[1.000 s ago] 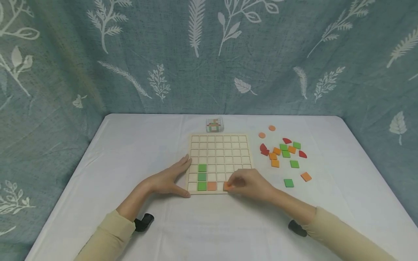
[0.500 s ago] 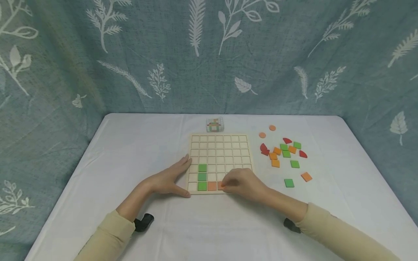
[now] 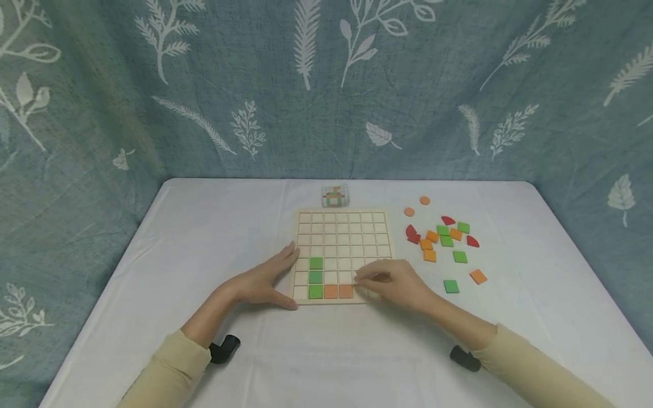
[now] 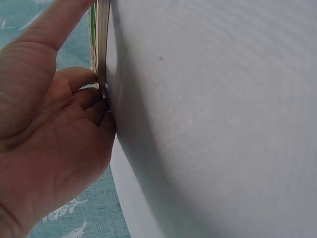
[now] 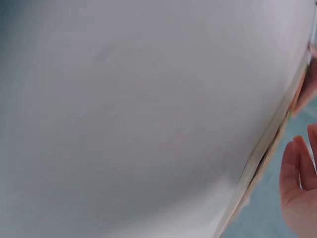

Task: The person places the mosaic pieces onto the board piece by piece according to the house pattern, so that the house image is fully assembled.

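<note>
A wooden grid board (image 3: 352, 224) lies on the white table. Three green square tiles (image 3: 316, 277) form a column in its lower left, and two orange square tiles (image 3: 331, 291) sit side by side in the bottom row, right of the lowest green one. My left hand (image 3: 262, 280) rests at the board's left edge, thumb and fingers spread; the left wrist view shows its fingers (image 4: 91, 99) against the board's side (image 4: 102, 44). Over the lower right cells hovers my right hand (image 3: 395, 283), fingers bent loosely near the second orange tile, with nothing seen between them.
Loose green squares (image 3: 460, 257), orange squares (image 3: 430, 256), red quarter-round pieces (image 3: 473, 242) and two orange discs (image 3: 409, 212) lie scattered right of the board. Behind the board stands a small clear box (image 3: 335, 196) with a patterned picture. A patterned curtain (image 3: 326, 130) hangs behind the table.
My right hand has slid an orange tile left into the bottom-row cell beside the other orange one, let it go and drawn back slightly to the right. My left hand has stayed put.
</note>
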Motion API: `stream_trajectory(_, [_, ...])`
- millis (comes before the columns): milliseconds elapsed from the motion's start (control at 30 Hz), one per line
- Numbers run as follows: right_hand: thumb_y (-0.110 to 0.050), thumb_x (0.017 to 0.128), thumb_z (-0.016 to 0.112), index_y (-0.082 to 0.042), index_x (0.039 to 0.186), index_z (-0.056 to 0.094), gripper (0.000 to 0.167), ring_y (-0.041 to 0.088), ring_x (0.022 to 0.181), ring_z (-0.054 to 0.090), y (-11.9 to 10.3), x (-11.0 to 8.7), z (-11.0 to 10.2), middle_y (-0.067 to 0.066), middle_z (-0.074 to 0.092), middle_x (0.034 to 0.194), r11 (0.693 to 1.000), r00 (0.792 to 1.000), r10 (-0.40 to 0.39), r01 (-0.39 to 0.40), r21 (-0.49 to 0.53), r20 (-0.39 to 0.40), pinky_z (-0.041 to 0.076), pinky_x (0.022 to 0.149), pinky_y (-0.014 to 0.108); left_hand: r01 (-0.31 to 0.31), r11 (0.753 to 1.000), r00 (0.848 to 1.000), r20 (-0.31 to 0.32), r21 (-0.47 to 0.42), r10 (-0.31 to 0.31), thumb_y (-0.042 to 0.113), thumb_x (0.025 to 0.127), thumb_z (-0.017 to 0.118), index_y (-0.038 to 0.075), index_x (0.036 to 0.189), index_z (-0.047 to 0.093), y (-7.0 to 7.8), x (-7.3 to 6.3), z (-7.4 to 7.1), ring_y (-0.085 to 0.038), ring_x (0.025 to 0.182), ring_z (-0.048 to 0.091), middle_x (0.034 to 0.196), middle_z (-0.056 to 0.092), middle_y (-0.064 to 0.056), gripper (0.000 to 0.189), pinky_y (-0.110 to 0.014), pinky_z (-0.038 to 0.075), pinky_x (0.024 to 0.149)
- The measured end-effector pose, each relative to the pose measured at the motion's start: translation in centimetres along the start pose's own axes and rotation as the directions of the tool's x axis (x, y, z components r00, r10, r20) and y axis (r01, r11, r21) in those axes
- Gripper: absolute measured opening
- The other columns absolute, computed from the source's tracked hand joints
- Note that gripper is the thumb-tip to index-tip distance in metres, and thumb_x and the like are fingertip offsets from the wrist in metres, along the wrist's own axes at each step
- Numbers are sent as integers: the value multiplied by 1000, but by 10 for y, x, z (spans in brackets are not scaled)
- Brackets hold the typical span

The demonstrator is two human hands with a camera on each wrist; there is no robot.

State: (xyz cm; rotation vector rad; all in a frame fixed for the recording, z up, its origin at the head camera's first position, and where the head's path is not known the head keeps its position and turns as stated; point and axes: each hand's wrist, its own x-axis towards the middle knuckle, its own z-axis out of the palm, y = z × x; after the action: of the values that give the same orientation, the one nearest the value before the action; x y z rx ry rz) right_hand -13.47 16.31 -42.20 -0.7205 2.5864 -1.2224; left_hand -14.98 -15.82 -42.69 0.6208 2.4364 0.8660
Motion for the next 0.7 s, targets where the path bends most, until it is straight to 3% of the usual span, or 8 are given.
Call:
stream_trajectory(167, [-18,90,72,-17,104,76,15,15,100,65,20,-15,-31,-5,71,106,989,982,149,-148,23,-119,55,85,29,3,1000,1000,-2,2,-3,41,71,85,2,155,13,0,0,1,-33,148,3,162,-1,-15,118,-50,14,117])
stream_trajectory(400, [-9,91,68,-5,113,70,23,32,106,61,59,-51,-82,12,68,114,958,947,221,-256,-129,-233,55,87,44,-2,1000,1000,1,4,2,40,72,85,1,155,13,2,-1,1,-33,148,2,162,-1,-16,117,-50,13,117])
stream_trajectory(533, [-7,91,66,-2,119,66,28,39,107,60,75,-67,-102,22,62,122,922,927,266,-324,-210,-265,54,87,51,-2,1000,1000,2,2,2,39,72,85,1,155,13,2,-1,1,-34,148,2,162,-1,-16,117,-51,13,117])
stream_trajectory(700, [-9,92,64,0,124,63,33,47,114,54,87,-74,-114,28,53,132,897,912,311,-375,-234,-268,49,89,58,-3,1000,1000,3,3,3,39,72,85,1,155,12,1,0,1,-33,148,2,162,-2,-16,117,-51,13,117])
